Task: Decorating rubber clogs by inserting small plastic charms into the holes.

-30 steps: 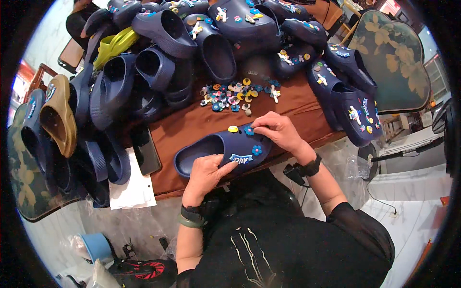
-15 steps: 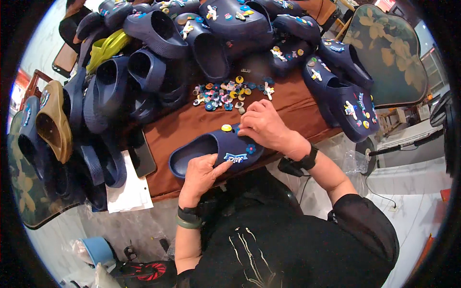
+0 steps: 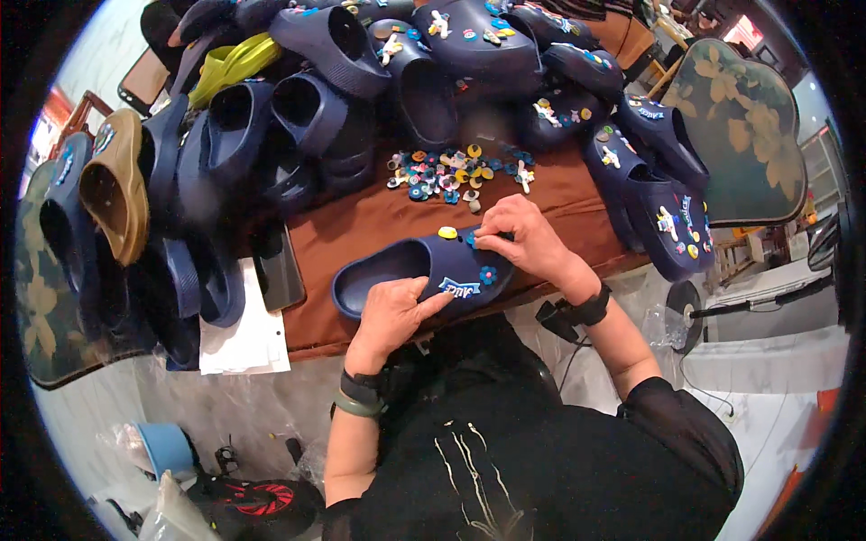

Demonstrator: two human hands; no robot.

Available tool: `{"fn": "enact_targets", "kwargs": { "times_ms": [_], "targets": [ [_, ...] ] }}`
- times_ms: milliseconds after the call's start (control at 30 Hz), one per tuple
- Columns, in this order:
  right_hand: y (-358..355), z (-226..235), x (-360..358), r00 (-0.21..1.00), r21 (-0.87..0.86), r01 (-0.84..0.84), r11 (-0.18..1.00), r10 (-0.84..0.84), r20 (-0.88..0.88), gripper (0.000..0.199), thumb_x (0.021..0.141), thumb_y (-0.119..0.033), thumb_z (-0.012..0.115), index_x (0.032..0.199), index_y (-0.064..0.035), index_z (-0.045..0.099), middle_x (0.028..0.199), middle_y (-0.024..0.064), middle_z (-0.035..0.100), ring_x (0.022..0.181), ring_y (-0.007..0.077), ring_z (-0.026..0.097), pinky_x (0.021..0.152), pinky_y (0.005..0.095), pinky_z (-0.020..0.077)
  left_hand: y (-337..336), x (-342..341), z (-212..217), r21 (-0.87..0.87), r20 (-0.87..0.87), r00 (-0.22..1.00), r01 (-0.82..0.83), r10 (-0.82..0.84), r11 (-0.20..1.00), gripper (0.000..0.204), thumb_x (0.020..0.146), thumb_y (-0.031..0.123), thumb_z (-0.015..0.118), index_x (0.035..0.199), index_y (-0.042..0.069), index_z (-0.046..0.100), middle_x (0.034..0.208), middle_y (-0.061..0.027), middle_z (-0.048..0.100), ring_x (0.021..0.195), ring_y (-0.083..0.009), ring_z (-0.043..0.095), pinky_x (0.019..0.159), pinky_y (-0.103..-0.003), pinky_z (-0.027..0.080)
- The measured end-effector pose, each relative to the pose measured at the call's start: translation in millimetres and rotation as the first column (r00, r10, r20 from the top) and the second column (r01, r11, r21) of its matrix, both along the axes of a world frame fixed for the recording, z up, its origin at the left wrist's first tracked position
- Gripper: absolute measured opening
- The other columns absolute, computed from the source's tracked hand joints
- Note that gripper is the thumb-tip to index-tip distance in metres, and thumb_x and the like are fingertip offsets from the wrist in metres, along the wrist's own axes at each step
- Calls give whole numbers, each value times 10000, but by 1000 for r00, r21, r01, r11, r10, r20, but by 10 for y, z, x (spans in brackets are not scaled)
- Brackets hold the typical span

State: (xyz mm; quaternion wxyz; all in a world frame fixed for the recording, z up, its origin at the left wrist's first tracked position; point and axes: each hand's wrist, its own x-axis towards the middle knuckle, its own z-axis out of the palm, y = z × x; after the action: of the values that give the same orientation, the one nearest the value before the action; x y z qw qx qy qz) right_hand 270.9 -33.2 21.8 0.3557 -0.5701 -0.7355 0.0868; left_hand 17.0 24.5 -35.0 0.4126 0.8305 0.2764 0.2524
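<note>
Navy clog [image 3: 424,270] lies under both our hands: left hand [image 3: 392,311] clamps its near rim, right hand [image 3: 523,239] pinches a small charm at the toe. Press straight down, keeping the shoe braced; spare charms [image 3: 451,169] lie just beyond.

left hand [image 3: 392,311] steadies navy clog [image 3: 419,270] | right hand [image 3: 523,239] pinches charm at toe | charm pile [image 3: 451,169] behind

Bright even daylight, soft shadows, heavy fisheye bending, black vignette, blurred rim
</note>
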Motion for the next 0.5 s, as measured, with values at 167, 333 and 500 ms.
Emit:
{"fn": "enact_targets", "kwargs": {
  "times_ms": [167,333,500],
  "targets": [
    [-48,137,-115,956,154,-14,988,-32,292,153,747,-152,781,866,-84,715,926,41,660,960,259,578,882,402,439,-29,-6,206,-23,-1,1000,8,-8,1000,417,851,376,704,683,24,556,664,-207,565,655,-392,589,562,-461,422],
    [-51,-21,-44,980,60,42,997,-53,191,146,790,-162,757,911,-87,725,941,55,676,965,261,594,886,397,440,-23,-23,240,1,-18,1000,15,-15,1000,366,864,363,689,729,31,612,689,-198,594,676,-387,605,579,-458,441],
    [-42,-134,33,915,-270,131,954,-221,-337,122,875,-142,699,922,-32,723,933,96,704,906,254,623,839,350,480,-25,-14,302,14,22,999,27,-28,1000,350,878,358,671,751,35,630,706,-186,611,693,-378,614,596,-454,452]
  ]
}}
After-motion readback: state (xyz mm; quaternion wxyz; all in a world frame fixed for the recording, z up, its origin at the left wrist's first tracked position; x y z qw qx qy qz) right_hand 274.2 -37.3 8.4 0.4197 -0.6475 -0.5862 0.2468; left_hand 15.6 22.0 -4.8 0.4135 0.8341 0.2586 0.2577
